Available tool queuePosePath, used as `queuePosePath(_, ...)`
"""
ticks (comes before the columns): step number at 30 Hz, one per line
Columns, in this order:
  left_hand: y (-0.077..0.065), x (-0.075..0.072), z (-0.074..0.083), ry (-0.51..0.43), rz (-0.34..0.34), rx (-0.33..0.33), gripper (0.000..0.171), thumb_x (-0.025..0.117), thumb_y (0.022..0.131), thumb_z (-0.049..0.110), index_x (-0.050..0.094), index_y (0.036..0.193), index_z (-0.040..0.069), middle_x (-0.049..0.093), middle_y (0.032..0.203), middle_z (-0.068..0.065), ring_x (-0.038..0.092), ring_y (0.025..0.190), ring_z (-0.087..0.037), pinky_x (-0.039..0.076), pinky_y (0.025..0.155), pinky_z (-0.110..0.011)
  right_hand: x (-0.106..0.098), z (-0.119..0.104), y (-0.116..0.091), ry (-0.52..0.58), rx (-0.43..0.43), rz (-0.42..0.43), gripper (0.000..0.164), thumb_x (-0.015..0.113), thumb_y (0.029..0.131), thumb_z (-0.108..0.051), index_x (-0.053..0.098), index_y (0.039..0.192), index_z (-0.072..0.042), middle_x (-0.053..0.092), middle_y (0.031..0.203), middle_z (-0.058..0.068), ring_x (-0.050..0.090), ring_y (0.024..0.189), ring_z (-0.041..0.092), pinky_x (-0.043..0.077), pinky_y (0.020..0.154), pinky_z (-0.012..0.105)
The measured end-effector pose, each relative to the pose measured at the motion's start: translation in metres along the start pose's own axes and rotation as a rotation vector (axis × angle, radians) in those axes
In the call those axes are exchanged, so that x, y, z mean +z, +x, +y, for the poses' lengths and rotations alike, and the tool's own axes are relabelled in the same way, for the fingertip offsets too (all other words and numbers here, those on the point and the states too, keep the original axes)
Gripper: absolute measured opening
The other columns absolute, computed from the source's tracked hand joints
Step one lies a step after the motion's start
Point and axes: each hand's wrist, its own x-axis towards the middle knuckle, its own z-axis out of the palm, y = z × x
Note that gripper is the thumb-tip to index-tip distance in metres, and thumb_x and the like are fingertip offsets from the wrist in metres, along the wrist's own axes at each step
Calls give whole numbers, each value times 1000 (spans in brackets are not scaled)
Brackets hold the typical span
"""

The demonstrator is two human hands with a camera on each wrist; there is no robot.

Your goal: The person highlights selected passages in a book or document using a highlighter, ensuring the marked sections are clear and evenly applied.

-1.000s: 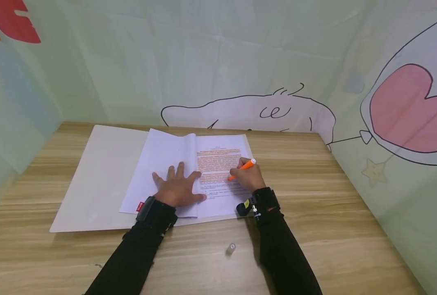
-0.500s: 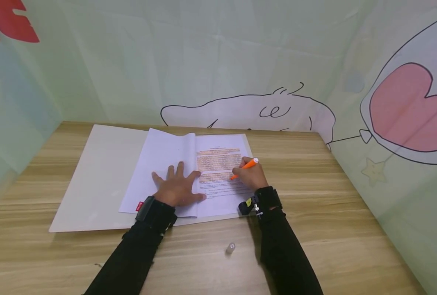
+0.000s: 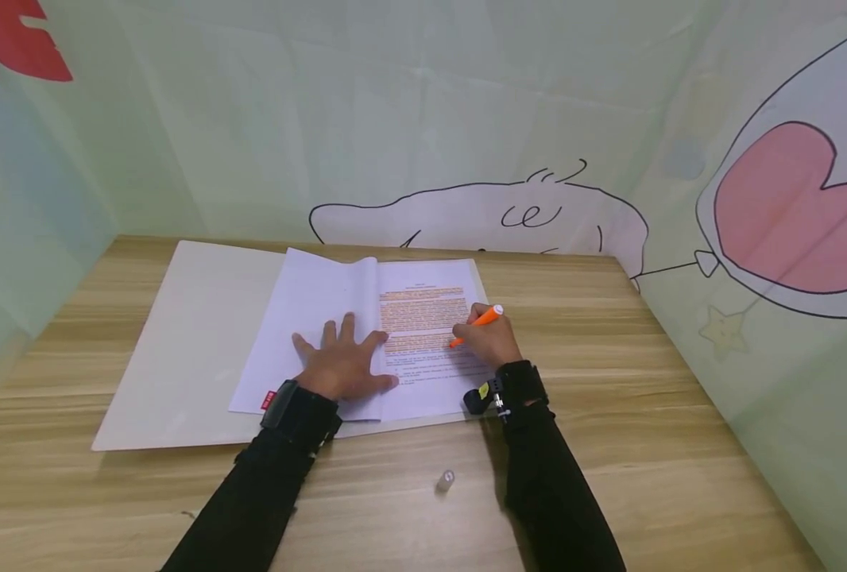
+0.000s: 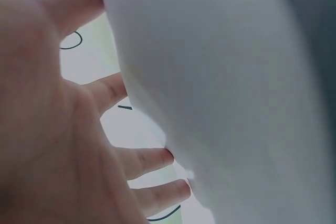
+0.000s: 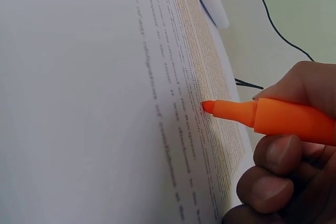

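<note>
My right hand (image 3: 491, 342) pinches an orange highlighter (image 5: 294, 120), its tip touching a line of print on the right-hand page (image 3: 423, 401). Orange marking covers the upper lines of that page, as the head and right wrist views show. With fingers spread, my left hand (image 3: 345, 369) rests on the turned-over left page (image 3: 323, 286), its thumb and index finger reaching across the fold. In the left wrist view that palm (image 4: 58, 129) and several fingers show beside the blurred white paper (image 4: 210, 77). A small pale cap (image 3: 445, 481) lies on the table in front of the pages.
The pages sit in an opened white folder cover (image 3: 173, 357) on a wood-grain table (image 3: 602, 445). A red tag (image 3: 268, 400) marks the left page's lower corner. Printed fabric walls (image 3: 423, 119) stand close behind the table and at both sides.
My right hand and the highlighter have slid a little to the right along the printed line. The left hand has stayed in place on the paper.
</note>
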Motion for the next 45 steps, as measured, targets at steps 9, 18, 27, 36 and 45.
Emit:
queuePosePath(9, -1, -2, -2, 7, 0, 9, 80, 73, 80, 56, 44, 149, 27, 20, 158, -27, 25, 138, -50, 9, 101, -87, -2, 1, 1, -15, -19, 14, 31, 69, 81, -8, 45, 61, -12, 39, 55, -1, 42, 52, 16, 26, 45, 27)
queuePosePath(18, 0, -2, -2, 13, -7, 18, 80, 72, 81, 57, 43, 149, 27, 20, 158, -27, 24, 139, -50, 9, 101, -87, -5, 5, 3, -48, -24, 20, 30, 69, 82, -10, 45, 62, -12, 39, 56, -1, 41, 53, 17, 25, 46, 27)
queuePosePath(27, -1, -2, -1, 6, 1, 19, 80, 73, 81, 56, 44, 149, 27, 21, 158, -27, 25, 138, -50, 8, 101, -87, -9, 6, 3, -57, -8, 23, 29, 68, 82, -10, 45, 63, -11, 39, 58, 0, 43, 56, 18, 25, 47, 27)
queuePosePath(36, -1, -1, -1, 8, 3, 16, 80, 73, 81, 56, 43, 149, 27, 21, 158, -27, 24, 139, -51, 8, 101, -87, -12, 7, 4, -46, 19, 12, 29, 68, 83, -11, 46, 64, -11, 39, 59, 1, 46, 58, 19, 26, 48, 27)
queuePosePath(45, 0, -2, -1, 1, 0, 15, 81, 73, 81, 56, 43, 150, 26, 19, 158, -28, 24, 139, -51, 7, 101, -87, -15, 8, 4, -35, 14, 30, 30, 68, 83, -8, 45, 64, -11, 39, 59, 2, 46, 59, 21, 26, 47, 28)
